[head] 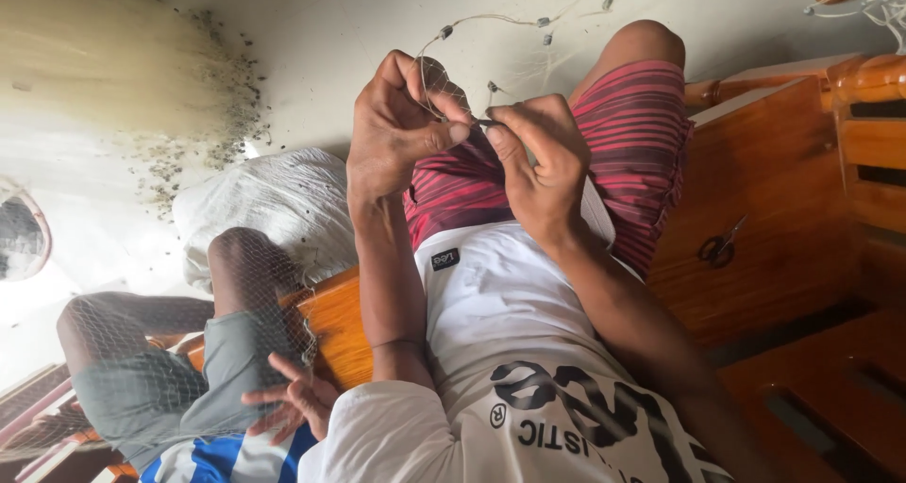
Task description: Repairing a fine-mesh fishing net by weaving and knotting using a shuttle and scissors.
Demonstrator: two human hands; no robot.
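Both my forearms reach forward above my lap, hands meeting fingertip to fingertip. My left grip (401,129) pinches thumb against forefinger, other fingers curled; my right grip (538,158) pinches likewise, knuckles bent.

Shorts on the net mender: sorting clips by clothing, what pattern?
Red and dark stripes on the shorts, head view.

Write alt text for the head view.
Two hands meet over the wearer's lap: the left hand and right hand pinch thin fishing net line between fingertips. Red striped shorts lie beneath; scissors rest on the wooden bench, and another person sits beside under netting.
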